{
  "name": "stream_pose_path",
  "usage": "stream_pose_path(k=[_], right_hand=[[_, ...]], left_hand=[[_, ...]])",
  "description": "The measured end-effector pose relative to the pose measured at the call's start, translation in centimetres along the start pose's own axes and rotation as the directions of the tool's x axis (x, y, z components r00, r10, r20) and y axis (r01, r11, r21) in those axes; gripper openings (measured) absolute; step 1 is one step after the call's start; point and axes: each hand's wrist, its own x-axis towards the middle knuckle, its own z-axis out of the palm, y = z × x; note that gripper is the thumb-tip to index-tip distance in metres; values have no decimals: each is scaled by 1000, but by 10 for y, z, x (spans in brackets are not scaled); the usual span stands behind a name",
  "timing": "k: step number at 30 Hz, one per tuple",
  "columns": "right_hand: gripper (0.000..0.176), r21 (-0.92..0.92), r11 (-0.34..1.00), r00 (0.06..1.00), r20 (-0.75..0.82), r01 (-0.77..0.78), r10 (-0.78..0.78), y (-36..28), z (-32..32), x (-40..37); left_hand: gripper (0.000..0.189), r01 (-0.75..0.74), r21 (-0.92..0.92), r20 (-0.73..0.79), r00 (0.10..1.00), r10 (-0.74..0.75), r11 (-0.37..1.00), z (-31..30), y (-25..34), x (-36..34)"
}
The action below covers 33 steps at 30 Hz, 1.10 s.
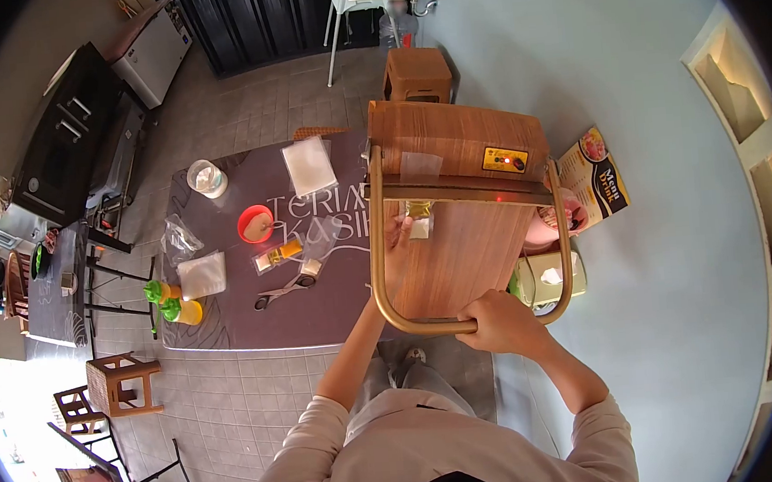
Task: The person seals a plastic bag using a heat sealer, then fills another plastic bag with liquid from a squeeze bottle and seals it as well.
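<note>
A wood-grain bag sealer [455,136] with a small lit control panel stands at the right end of the table. My right hand [503,321] is closed around the front bar of its gold handle [380,241]. My left hand [395,245] reaches under the handle frame, fingers at a small clear plastic packet [420,220] with something yellowish in it. The packet lies on the sealer's wooden board, its far end against the sealing bar [455,192]. Part of my left hand is hidden by the handle.
On the dark table [229,321] are scissors [285,291], a red bowl [256,224], a filled yellow packet [278,255], clear plastic bags [310,165], a clear tub [207,179] and green-topped bottles [181,311]. A menu board [594,179] and a tissue box [547,274] stand by the wall.
</note>
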Motion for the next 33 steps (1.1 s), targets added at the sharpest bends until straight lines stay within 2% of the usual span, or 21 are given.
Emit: stream_pose_path(k=[2,4,6,8,17,21,26,33], right_hand=[[18,-34,998,995,89,-49,52,-3,-4,1],[18,-26,999,996,83,-35,37,0,-1,1],[19,-20,1000,997,74,-21,22,2,-1,2],[20,-4,997,973,216,-80,79,2,-3,4],[22,7,996,978,190,-92,89,1,-1,4],[22,14,994,972,213,-107,102,0,-3,4],[22,18,999,989,141,-50,47,3,0,3],[20,1,997,984,165,-72,71,1,-2,3]], left_hand=[[22,-3,42,-9,1000,3,999,-3,-5,1],[22,-10,82,-10,1000,11,997,-3,-8,2],[21,20,14,-48,999,-19,1000,0,-7,3],[21,24,16,-51,998,-24,1000,2,-3,1],[21,57,74,-44,998,-54,996,-9,-19,6],[22,81,128,-55,996,-74,989,-4,-7,3],[23,78,112,-35,997,-74,991,-6,-10,3],[23,49,104,-63,997,-43,993,-5,-15,3]])
